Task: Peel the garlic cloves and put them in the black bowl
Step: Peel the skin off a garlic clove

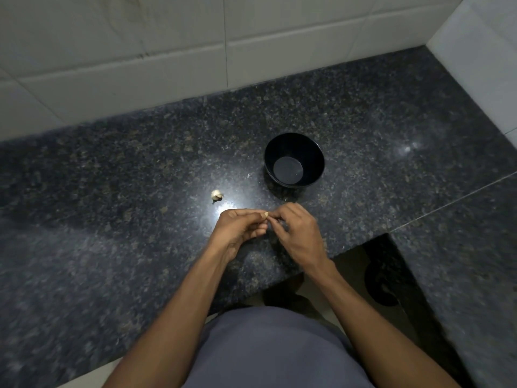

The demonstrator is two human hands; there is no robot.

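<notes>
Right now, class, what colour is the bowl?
Black, seen clearly in the head view: bowl.

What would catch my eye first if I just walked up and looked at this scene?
Probably the two hands meeting in the middle: the left hand and right hand pinch a small garlic clove between their fingertips above the dark speckled counter. Just beyond them stands the black bowl, with nothing visible inside, and to its left a pale piece of garlic lies alone on the counter.
</notes>
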